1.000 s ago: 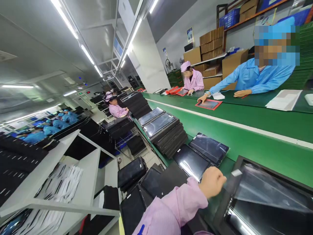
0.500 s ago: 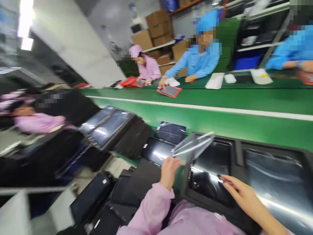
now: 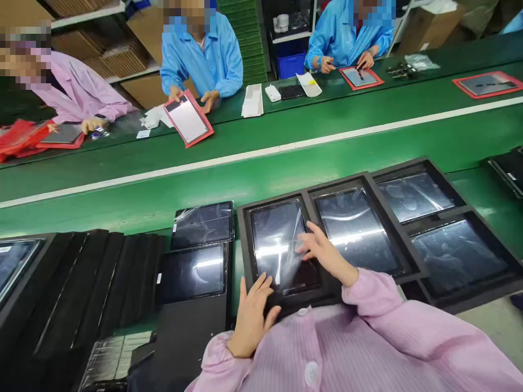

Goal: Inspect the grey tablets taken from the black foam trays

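The left hand (image 3: 252,316) rests at 7 o'clock on the near screen (image 3: 265,228), fingers spread and clamped on nothing, near its lower corner. The right hand (image 3: 322,247) reaches in from 3 o'clock, its blurred fingers loosely bent over that screen's edge; whether they pinch anything, I cannot tell.

The near screen sits flat in the left recess of a black tray (image 3: 244,234), with what looks like creased clear film over it. At 3 o'clock, the same tray's other recess holds a second screen (image 3: 355,223), and farther out a second tray (image 3: 517,267) carries 2 more glossy screens (image 3: 461,256). So all 4 recesses are filled; the near screen alone has hands at it, and I judge its surface not yet finished, given the creases.

At 9 o'clock, 2 loose screens (image 3: 192,275) lie outside the trays, apparently left over. Past them stands a row of black slabs (image 3: 102,283). At 12 o'clock runs the green bench (image 3: 261,179); across it, at 11 o'clock, a co-worker in blue (image 3: 200,54) holds a red-edged tablet (image 3: 190,120).
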The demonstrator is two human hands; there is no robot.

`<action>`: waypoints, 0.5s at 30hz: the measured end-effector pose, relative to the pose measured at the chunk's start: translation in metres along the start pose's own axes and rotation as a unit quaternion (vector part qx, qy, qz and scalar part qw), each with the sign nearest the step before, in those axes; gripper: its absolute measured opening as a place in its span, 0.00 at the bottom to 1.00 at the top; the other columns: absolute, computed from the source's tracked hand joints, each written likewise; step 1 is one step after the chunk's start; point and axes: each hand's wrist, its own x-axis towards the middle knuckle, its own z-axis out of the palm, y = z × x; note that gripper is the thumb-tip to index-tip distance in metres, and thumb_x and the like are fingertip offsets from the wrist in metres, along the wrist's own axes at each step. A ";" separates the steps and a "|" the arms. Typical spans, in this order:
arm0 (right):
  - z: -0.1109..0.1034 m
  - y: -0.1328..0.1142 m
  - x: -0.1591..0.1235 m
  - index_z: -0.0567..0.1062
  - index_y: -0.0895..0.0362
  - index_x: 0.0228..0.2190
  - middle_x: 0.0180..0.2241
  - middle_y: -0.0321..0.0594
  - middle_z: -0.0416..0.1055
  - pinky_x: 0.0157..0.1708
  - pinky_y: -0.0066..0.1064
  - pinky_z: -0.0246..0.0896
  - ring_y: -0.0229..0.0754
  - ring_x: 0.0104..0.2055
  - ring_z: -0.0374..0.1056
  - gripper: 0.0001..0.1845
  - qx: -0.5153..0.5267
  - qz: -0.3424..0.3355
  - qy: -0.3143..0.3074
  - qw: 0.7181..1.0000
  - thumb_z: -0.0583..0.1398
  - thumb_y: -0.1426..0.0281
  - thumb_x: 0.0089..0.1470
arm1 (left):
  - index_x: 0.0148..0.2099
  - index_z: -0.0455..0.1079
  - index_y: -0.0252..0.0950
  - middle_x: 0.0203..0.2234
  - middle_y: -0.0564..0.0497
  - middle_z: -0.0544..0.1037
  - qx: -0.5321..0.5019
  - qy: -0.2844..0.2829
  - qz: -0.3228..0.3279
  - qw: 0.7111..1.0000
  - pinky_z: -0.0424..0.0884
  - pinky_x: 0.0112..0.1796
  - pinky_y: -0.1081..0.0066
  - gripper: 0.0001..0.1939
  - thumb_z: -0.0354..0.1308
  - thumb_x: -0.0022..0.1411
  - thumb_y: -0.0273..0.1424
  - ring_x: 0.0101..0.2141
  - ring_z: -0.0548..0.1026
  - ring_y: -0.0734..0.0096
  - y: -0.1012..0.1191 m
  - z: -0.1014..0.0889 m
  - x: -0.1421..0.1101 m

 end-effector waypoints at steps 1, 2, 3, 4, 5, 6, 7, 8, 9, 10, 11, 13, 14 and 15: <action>0.001 -0.007 0.009 0.47 0.58 0.62 0.45 0.47 0.71 0.32 0.32 0.69 0.39 0.34 0.73 0.36 -0.032 0.007 0.028 0.999 0.54 0.65 0.56 | 0.37 0.69 0.38 0.45 0.42 0.78 0.067 -0.022 0.052 0.996 0.41 0.57 0.38 0.07 0.56 0.55 0.31 0.50 0.71 0.50 0.000 0.003 -0.002; 0.003 -0.014 0.017 0.47 0.59 0.62 0.42 0.46 0.72 0.33 0.32 0.69 0.40 0.33 0.73 0.36 -0.091 0.008 0.047 0.995 0.55 0.68 0.55 | 0.40 0.69 0.37 0.46 0.40 0.76 0.127 -0.027 0.096 0.987 0.39 0.56 0.35 0.08 0.54 0.56 0.30 0.51 0.71 0.49 0.000 0.005 -0.003; 0.007 -0.021 0.021 0.50 0.61 0.61 0.38 0.45 0.74 0.35 0.33 0.68 0.41 0.32 0.72 0.35 -0.158 0.005 0.060 0.986 0.55 0.71 0.55 | 0.41 0.68 0.36 0.47 0.39 0.76 0.176 -0.023 0.129 0.976 0.38 0.56 0.35 0.09 0.53 0.57 0.29 0.51 0.71 0.49 0.000 0.007 -0.004; 0.011 -0.027 0.022 0.54 0.62 0.59 0.35 0.44 0.75 0.37 0.35 0.67 0.42 0.31 0.72 0.32 -0.226 -0.003 0.063 0.972 0.55 0.74 0.54 | 0.42 0.68 0.35 0.46 0.38 0.76 0.214 -0.015 0.151 0.965 0.37 0.57 0.36 0.09 0.52 0.59 0.29 0.50 0.71 0.51 0.001 0.009 -0.004; 0.016 -0.032 0.019 0.59 0.63 0.57 0.32 0.44 0.75 0.38 0.36 0.66 0.44 0.32 0.72 0.29 -0.287 -0.022 0.050 0.956 0.54 0.77 0.54 | 0.42 0.68 0.34 0.46 0.38 0.77 0.242 -0.007 0.165 0.956 0.36 0.58 0.39 0.10 0.51 0.59 0.29 0.50 0.72 0.52 0.002 0.009 -0.004; 0.022 -0.034 0.012 0.64 0.62 0.54 0.30 0.44 0.75 0.37 0.37 0.65 0.45 0.32 0.72 0.25 -0.336 -0.055 0.016 0.940 0.53 0.78 0.54 | 0.42 0.68 0.34 0.45 0.39 0.77 0.263 0.002 0.172 0.949 0.34 0.59 0.43 0.10 0.50 0.60 0.30 0.49 0.73 0.54 0.003 0.010 -0.004; 0.026 -0.035 0.002 0.69 0.61 0.50 0.29 0.43 0.75 0.36 0.36 0.64 0.46 0.32 0.72 0.21 -0.368 -0.103 -0.048 0.923 0.53 0.78 0.53 | 0.43 0.69 0.35 0.44 0.41 0.78 0.280 0.013 0.180 0.943 0.32 0.59 0.46 0.11 0.49 0.61 0.31 0.48 0.73 0.56 0.004 0.010 -0.003; 0.029 -0.035 -0.010 0.72 0.58 0.46 0.29 0.42 0.76 0.35 0.34 0.64 0.45 0.32 0.72 0.18 -0.381 -0.160 -0.138 0.900 0.54 0.78 0.53 | 0.42 0.69 0.35 0.42 0.42 0.79 0.294 0.020 0.189 0.937 0.29 0.60 0.49 0.11 0.48 0.62 0.32 0.47 0.74 0.58 0.004 0.010 -0.003; 0.029 -0.033 -0.022 0.74 0.56 0.43 0.28 0.39 0.76 0.33 0.31 0.64 0.43 0.31 0.72 0.15 -0.380 -0.217 -0.237 0.867 0.55 0.77 0.53 | 0.42 0.70 0.36 0.41 0.43 0.79 0.307 0.023 0.198 0.931 0.27 0.60 0.51 0.13 0.46 0.63 0.34 0.46 0.75 0.59 0.004 0.010 -0.002; 0.026 -0.031 -0.034 0.75 0.55 0.40 0.28 0.37 0.76 0.33 0.29 0.64 0.40 0.31 0.72 0.13 -0.358 -0.261 -0.323 0.836 0.56 0.76 0.53 | 0.42 0.70 0.37 0.40 0.44 0.80 0.319 0.022 0.207 0.925 0.26 0.59 0.52 0.14 0.45 0.63 0.35 0.45 0.75 0.60 0.004 0.011 -0.002; 0.020 -0.028 -0.044 0.76 0.54 0.38 0.28 0.35 0.76 0.33 0.26 0.64 0.38 0.31 0.71 0.11 -0.323 -0.285 -0.375 0.821 0.57 0.75 0.53 | 0.43 0.70 0.38 0.40 0.44 0.80 0.331 0.023 0.212 0.919 0.26 0.59 0.52 0.15 0.44 0.64 0.36 0.44 0.75 0.60 0.004 0.012 -0.003; 0.001 -0.022 -0.055 0.76 0.56 0.33 0.28 0.35 0.77 0.34 0.25 0.64 0.36 0.31 0.71 0.08 -0.267 -0.285 -0.372 0.842 0.57 0.74 0.54 | 0.43 0.71 0.38 0.40 0.44 0.80 0.354 0.031 0.203 0.912 0.31 0.60 0.51 0.17 0.43 0.64 0.37 0.44 0.75 0.60 0.004 0.017 -0.006; -0.011 -0.020 -0.058 0.77 0.57 0.31 0.28 0.36 0.77 0.34 0.25 0.65 0.36 0.31 0.71 0.08 -0.252 -0.273 -0.333 0.866 0.56 0.73 0.55 | 0.43 0.71 0.38 0.40 0.44 0.80 0.365 0.037 0.190 0.911 0.36 0.60 0.52 0.17 0.43 0.65 0.37 0.44 0.75 0.59 0.005 0.019 -0.008; -0.021 -0.017 -0.058 0.77 0.57 0.30 0.28 0.38 0.77 0.34 0.26 0.66 0.37 0.31 0.72 0.09 -0.243 -0.259 -0.293 0.888 0.55 0.72 0.56 | 0.43 0.72 0.38 0.40 0.44 0.80 0.374 0.041 0.176 0.909 0.41 0.59 0.52 0.17 0.43 0.64 0.36 0.44 0.74 0.59 0.007 0.022 -0.010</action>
